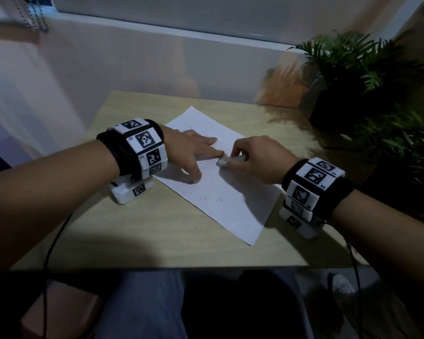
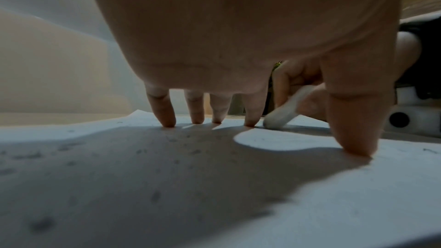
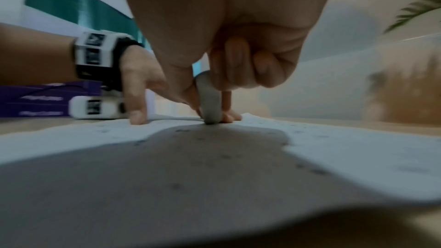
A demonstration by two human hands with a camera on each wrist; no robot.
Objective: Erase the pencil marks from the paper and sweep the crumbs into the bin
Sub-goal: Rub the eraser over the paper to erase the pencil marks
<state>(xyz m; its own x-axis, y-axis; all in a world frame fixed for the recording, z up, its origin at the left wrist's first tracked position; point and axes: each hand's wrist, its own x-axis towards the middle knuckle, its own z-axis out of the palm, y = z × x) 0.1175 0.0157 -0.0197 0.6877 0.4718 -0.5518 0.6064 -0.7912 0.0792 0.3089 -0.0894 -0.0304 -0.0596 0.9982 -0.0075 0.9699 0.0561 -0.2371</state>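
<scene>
At the far left in the right wrist view stand purple boxes with pale lettering too blurred to read. The left hand lies spread on the white paper, fingertips and thumb pressing it flat, fingers straight and apart. The sheet lies at an angle on the light wooden table, speckled with small dark pencil marks and crumbs; no words can be made out. Just right of the left index finger, the right hand pinches a white eraser between thumb and curled fingers, its rounded tip touching the paper. Right of that, a potted plant stands at the table's far corner.
</scene>
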